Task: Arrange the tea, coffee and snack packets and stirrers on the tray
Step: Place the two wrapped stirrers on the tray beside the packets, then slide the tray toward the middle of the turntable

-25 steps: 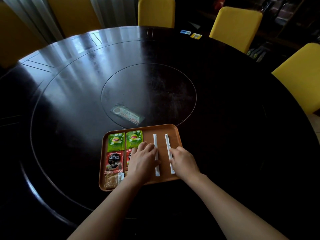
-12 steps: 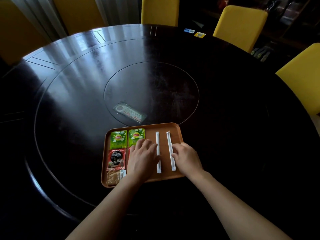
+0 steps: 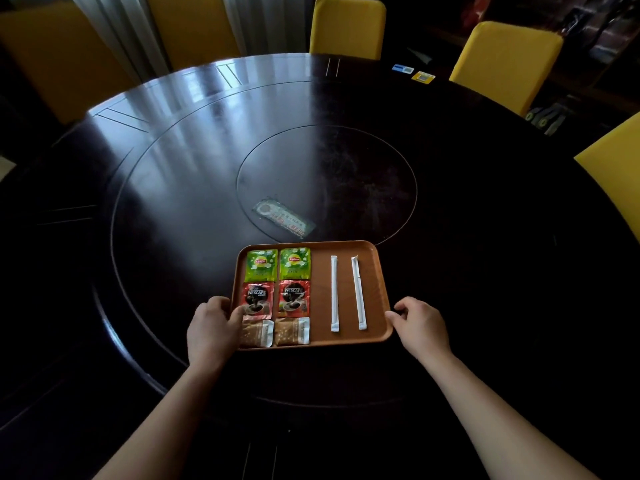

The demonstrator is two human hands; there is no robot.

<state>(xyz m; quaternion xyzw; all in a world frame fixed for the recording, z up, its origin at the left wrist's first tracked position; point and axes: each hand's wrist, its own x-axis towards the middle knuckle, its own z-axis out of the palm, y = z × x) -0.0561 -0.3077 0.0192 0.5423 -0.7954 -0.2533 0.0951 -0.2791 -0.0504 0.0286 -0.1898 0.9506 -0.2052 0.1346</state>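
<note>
Tray (image 3: 320, 301) gripped at both rims, we saw: left hand (image 3: 211, 327) curled over one, right hand (image 3: 420, 323) clasping the other.

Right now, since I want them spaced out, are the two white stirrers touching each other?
Apart. The head view shows a strip of bare tray running between the left stirrer and the right stirrer along their whole length.

Both bare forearms reach forward; left hand (image 3: 213, 327) grips the tray (image 3: 320, 299) at its left rim, thumb over the edge; right hand (image 3: 420, 323) curls round the right rim, thumb on top.
</note>
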